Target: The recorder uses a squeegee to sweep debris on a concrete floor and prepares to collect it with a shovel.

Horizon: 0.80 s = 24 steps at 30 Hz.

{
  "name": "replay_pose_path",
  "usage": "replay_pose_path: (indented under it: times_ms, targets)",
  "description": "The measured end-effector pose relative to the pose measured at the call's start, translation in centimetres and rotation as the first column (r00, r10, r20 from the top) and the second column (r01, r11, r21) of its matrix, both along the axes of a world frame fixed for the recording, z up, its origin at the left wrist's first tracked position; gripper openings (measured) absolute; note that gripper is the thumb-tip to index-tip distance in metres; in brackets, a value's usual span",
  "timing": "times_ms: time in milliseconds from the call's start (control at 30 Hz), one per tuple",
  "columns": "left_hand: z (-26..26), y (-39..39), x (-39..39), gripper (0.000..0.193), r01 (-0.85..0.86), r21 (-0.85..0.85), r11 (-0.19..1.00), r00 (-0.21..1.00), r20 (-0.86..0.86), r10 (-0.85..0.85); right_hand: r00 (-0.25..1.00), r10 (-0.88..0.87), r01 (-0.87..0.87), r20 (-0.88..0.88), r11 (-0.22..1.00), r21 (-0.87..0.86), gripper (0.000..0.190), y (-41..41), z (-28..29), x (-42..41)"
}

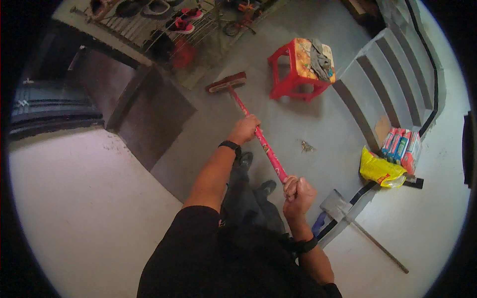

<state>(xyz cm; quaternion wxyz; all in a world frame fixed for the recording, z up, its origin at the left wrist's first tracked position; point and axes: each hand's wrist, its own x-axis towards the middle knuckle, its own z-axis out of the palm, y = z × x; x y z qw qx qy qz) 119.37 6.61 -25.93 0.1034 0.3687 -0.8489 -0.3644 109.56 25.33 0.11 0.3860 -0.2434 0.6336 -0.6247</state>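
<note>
A push broom (228, 82) with a pink patterned handle rests its reddish-brown head on the grey floor, just left of a red plastic stool. My left hand (246, 128) grips the handle about midway, below the head. Around the upper end of the handle, closer to my body, my right hand (298, 192) is closed. A small heap of debris (307, 146) lies on the floor to the right of the handle. Both of my shoes show beneath my arms.
The red stool (288, 78) bears a grey cloth (319, 61). Steps (372, 85) rise at the right, with a yellow bag (378, 169) and packages (400, 147) near them. A long-handled dustpan (335, 205) is at lower right. A shoe rack (130, 26) stands upper left.
</note>
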Motion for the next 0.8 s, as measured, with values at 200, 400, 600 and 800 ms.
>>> replay_pose_path:
  times_ms: [200,400,600,800]
  targets:
    - [1.4,3.5,-3.1,0.025,0.068,0.105,0.992,0.998,-0.013,-0.067,0.994,-0.078,0.083,0.074,0.995,-0.06,0.044,2.2,3.3,-2.8]
    - [3.2,11.0,-6.7,0.029,0.111,0.135,0.985,0.987,-0.129,-0.094,0.987,-0.134,0.143,0.084,0.984,-0.108,0.046,8.3,6.1,-5.1]
    - [4.1,19.2,-9.6,0.028,0.217,0.154,0.964,0.971,-0.131,-0.198,0.994,-0.104,0.101,-0.012,0.984,-0.148,0.048,15.5,8.6,-6.3]
    - [4.1,28.7,-12.5,0.029,0.258,0.216,0.942,0.959,-0.173,-0.223,0.98,-0.182,0.162,-0.085,0.966,-0.202,0.047,24.0,9.6,-7.8]
